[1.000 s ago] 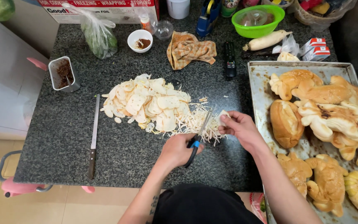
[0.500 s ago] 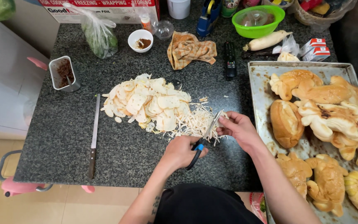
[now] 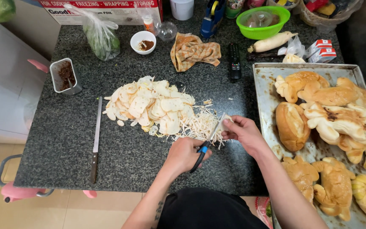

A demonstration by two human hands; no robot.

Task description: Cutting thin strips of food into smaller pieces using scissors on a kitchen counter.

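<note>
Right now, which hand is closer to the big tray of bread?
The right hand. It is holding a pale slice just beside the tray's near edge. The left hand, gripping the scissors, is farther from the tray, toward the middle of the counter.

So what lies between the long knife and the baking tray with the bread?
In the head view: a pile of pale slices and thin shreds between long knife and baking tray.

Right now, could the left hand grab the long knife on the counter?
Probably yes, but not straight away. The knife lies by itself on the left, with bare counter between it and the left hand. That hand is busy holding the scissors, so it would have to put them down.
</note>
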